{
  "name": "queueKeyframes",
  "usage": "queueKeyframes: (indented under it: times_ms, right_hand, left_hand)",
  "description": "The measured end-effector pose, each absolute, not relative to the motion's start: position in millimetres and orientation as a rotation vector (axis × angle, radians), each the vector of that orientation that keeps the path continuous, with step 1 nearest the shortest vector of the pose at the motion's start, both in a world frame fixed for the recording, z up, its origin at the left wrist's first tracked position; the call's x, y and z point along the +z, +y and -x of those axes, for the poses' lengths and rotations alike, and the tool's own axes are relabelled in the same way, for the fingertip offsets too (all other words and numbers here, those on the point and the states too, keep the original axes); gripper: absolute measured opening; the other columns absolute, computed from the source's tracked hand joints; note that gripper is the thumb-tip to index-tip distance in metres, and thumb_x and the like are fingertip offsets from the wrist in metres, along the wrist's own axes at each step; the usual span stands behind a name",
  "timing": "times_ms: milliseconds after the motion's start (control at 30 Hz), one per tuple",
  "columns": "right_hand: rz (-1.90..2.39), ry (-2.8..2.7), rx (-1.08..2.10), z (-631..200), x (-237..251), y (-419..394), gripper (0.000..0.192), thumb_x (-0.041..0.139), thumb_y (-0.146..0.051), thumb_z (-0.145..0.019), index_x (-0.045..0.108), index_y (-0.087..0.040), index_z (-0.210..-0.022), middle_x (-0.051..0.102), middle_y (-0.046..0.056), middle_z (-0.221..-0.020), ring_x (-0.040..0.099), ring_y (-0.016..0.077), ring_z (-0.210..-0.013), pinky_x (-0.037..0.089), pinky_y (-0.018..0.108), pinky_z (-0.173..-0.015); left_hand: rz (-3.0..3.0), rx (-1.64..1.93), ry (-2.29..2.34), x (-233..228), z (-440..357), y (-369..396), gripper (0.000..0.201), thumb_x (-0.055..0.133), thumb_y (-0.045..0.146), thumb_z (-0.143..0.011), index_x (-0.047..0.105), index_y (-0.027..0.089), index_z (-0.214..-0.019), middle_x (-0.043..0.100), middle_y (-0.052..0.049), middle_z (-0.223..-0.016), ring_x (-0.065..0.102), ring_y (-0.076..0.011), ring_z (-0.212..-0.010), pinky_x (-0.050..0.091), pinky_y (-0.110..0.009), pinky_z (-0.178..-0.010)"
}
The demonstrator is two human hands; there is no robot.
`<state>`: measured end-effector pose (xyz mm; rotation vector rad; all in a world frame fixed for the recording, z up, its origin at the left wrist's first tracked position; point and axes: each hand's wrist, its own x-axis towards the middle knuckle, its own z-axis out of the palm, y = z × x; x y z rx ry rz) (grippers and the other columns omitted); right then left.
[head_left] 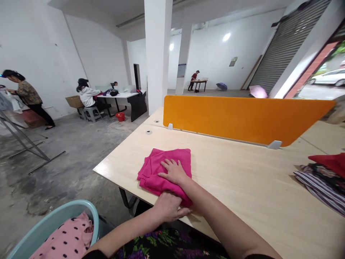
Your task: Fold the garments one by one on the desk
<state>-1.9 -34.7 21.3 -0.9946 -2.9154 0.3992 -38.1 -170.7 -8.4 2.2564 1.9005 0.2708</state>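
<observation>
A folded magenta cloth (159, 163) lies near the front left corner of a pale wooden table (242, 180). My right hand (174, 171) rests flat on top of the cloth, fingers spread. My left hand (168, 207) grips the cloth's near edge at the table's front, fingers curled over the fabric.
An orange divider panel (242, 117) stands across the table behind the cloth. A pile of striped and red garments (323, 176) lies at the right edge. A light blue basket (54, 219) with a pink dotted garment (67, 241) sits at lower left. Other people work far off at the left and back.
</observation>
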Motion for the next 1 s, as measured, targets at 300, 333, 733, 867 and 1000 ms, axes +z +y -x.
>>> queueKeyframes:
  times_ms: [300,333,733,867,1000]
  right_hand:
    - [1.09,-2.711,0.214,-10.4,20.2,-16.9,0.061,0.042,-0.063,-0.088,0.061,-0.016,-0.123,0.055,0.016,-0.132,0.046,0.0326,-0.122,0.032,0.049,-0.102]
    - [1.081,-2.709,0.17,-11.5,21.7,-16.1,0.059,0.041,-0.061,-0.09,0.063,-0.015,-0.119,0.059,0.016,-0.126,0.048,0.0325,-0.118,0.035,0.048,-0.1]
    - [0.876,-2.927,0.501,-96.5,38.3,-27.2,0.04,0.051,-0.05,-0.089,0.07,-0.015,-0.092,0.07,0.014,-0.09,0.065,0.0275,-0.079,0.048,0.037,-0.071]
    - [0.666,-2.74,0.375,-109.1,33.3,-33.4,0.041,0.045,-0.045,-0.093,0.062,-0.021,-0.121,0.063,0.014,-0.123,0.057,0.0299,-0.113,0.042,0.048,-0.097]
    - [0.562,-2.858,0.274,-87.9,18.4,-24.8,0.057,0.044,-0.055,-0.091,0.046,-0.028,-0.141,0.036,0.008,-0.152,0.024,0.0345,-0.141,0.011,0.064,-0.112]
  left_hand:
    - [-2.356,0.443,1.957,-20.1,37.7,-167.8,0.049,0.052,0.063,-0.083,0.07,0.019,-0.096,0.07,-0.009,-0.099,0.061,-0.0274,-0.098,0.044,-0.038,-0.088]
    - [-2.379,0.46,1.955,-22.7,37.9,-166.8,0.045,0.051,0.06,-0.086,0.07,0.02,-0.095,0.07,-0.009,-0.098,0.061,-0.0265,-0.097,0.044,-0.037,-0.089]
    - [-2.147,0.561,1.739,19.6,91.6,-245.5,0.034,0.043,0.014,-0.086,0.065,0.028,-0.107,0.066,-0.003,-0.117,0.051,-0.0198,-0.12,0.028,-0.038,-0.113]
    - [-1.618,0.833,1.899,26.4,81.4,-262.2,0.051,0.056,0.034,-0.082,0.052,0.023,-0.131,0.058,-0.007,-0.132,0.051,-0.0256,-0.123,0.04,-0.038,-0.105]
    - [-1.27,0.944,2.181,26.2,62.9,-232.2,0.066,0.055,0.049,-0.083,0.039,0.019,-0.14,0.059,-0.012,-0.13,0.057,-0.0279,-0.115,0.046,-0.038,-0.095]
